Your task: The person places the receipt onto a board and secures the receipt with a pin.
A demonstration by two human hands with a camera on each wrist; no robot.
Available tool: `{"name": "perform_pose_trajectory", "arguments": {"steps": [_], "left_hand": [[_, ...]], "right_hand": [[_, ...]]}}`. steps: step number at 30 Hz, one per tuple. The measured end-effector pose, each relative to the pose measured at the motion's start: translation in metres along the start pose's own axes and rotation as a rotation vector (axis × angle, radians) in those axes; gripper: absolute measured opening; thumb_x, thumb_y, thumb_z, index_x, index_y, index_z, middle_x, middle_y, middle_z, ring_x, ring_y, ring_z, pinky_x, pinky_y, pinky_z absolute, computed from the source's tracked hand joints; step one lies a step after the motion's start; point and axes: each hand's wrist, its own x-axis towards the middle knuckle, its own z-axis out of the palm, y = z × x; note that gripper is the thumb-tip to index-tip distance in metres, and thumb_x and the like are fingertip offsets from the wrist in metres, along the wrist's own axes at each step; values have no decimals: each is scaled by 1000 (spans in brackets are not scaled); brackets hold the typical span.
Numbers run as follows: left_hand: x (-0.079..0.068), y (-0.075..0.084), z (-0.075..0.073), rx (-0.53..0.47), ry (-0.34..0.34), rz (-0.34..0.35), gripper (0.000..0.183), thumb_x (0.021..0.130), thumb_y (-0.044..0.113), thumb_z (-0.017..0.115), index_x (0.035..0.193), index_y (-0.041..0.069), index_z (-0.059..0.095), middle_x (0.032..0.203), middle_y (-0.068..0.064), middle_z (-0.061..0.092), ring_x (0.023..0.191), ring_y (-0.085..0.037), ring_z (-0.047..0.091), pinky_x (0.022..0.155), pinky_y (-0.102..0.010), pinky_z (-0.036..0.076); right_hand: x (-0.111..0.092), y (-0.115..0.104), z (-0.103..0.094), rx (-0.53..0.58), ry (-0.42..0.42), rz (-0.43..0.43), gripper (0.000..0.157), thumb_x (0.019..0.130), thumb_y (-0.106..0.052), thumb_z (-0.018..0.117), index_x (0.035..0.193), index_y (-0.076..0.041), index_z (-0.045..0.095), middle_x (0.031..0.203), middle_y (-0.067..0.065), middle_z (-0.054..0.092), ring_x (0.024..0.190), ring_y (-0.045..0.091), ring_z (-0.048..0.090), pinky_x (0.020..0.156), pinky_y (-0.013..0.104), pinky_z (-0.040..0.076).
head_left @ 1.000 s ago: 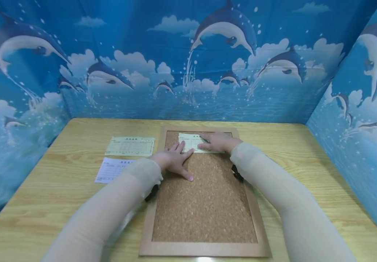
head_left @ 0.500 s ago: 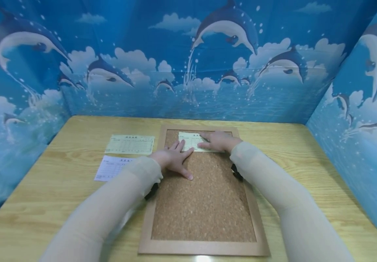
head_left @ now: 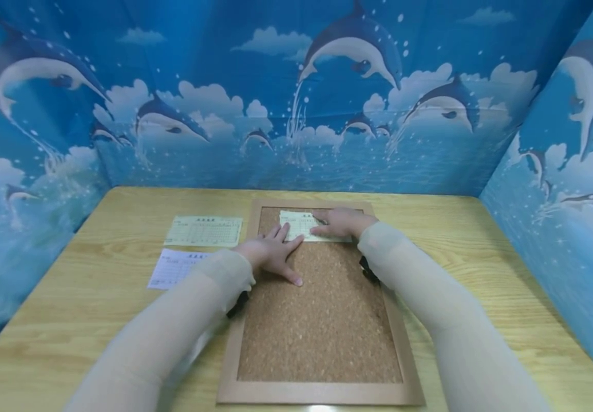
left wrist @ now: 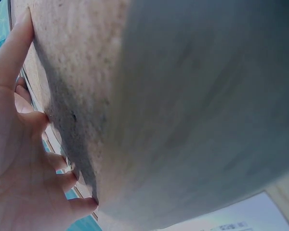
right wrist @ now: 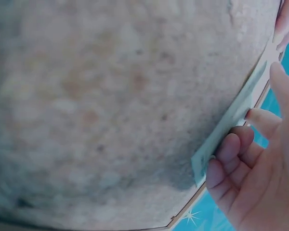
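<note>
A pale green printed form (head_left: 295, 220) lies near the top of a wood-framed corkboard (head_left: 322, 320). My left hand (head_left: 274, 254) rests on the board with its fingers spread, fingertips at the form's lower left edge and thumb pointing down over the cork. In the left wrist view the left hand (left wrist: 29, 163) touches the cork with its fingertips. My right hand (head_left: 342, 222) covers the form's right part. In the right wrist view the right hand (right wrist: 260, 168) presses its fingertips on the form (right wrist: 224, 127), the thumb extended and the lower fingers bent. Beneath them, part of the form is hidden.
Left of the board, on the wooden table (head_left: 70, 320), lie another green form (head_left: 205, 231) and a white form (head_left: 175, 268), which the left sleeve (head_left: 183, 320) partly covers. A blue dolphin-print curtain (head_left: 296, 154) closes off the back and both sides.
Both hands keep their places on the board and the form. Only the head view shifts slightly up and down.
</note>
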Motion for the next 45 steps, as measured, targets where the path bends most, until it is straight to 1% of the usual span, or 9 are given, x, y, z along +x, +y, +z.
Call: {"name": "perform_pose_trajectory", "arguments": {"steps": [7,11,15,20,25,28,33,39,45], "left_hand": [[0,1,-1,7,3,9,109,70,75,57,150,31,-3,154,-10,-17,140,-30,-12,110,-52,9],[-1,1,-1,5,-2,7,110,70,75,57,150,31,-4,153,-10,-18,140,-29,-13,110,-52,8],[1,0,0,12,-9,1,110,69,76,56,150,31,-4,153,-10,-19,140,-29,-13,110,-51,7],[5,-3,3,33,-25,-11,112,68,79,53,149,31,-6,153,-10,-19,139,-29,-14,110,-50,9],[7,-3,4,48,-3,-2,111,68,79,53,149,32,-7,153,-10,-20,139,-30,-14,110,-51,10],[2,-1,2,45,12,9,111,69,78,54,150,30,-5,153,-11,-18,140,-31,-12,110,-52,11],[0,-1,2,39,6,5,110,70,78,54,150,30,-4,153,-12,-17,140,-31,-12,110,-51,11],[1,-1,2,51,8,15,110,70,78,53,150,30,-5,153,-12,-18,140,-31,-11,109,-52,11],[3,-4,3,52,11,32,109,70,79,51,149,31,-6,153,-11,-19,140,-30,-11,109,-52,10]], "right_hand": [[0,-1,-5,1,-17,-15,69,94,-53,43,150,-21,18,152,5,22,136,27,26,107,46,24],[2,-2,-7,4,-20,1,68,93,-53,44,150,-23,19,152,5,23,135,27,28,106,46,26],[4,-1,-5,39,-25,2,70,93,-53,45,150,-24,18,152,6,23,136,28,27,106,48,25],[7,4,3,97,-24,-43,79,90,-58,47,151,-21,12,154,2,16,139,24,20,109,44,20],[4,7,6,122,-3,-55,89,85,-65,49,151,-20,10,155,2,14,139,25,19,109,45,20],[-1,5,5,123,3,-62,87,86,-63,49,151,-20,11,154,5,15,138,27,20,109,47,20],[-3,2,6,85,11,-69,81,89,-60,47,151,-20,14,153,7,19,137,29,24,108,49,22],[-1,1,6,106,10,-40,80,88,-59,49,150,-22,15,153,4,19,137,27,25,108,47,23],[-2,-1,5,114,13,-18,81,87,-59,51,150,-23,15,153,5,21,136,28,27,107,47,24]]}}
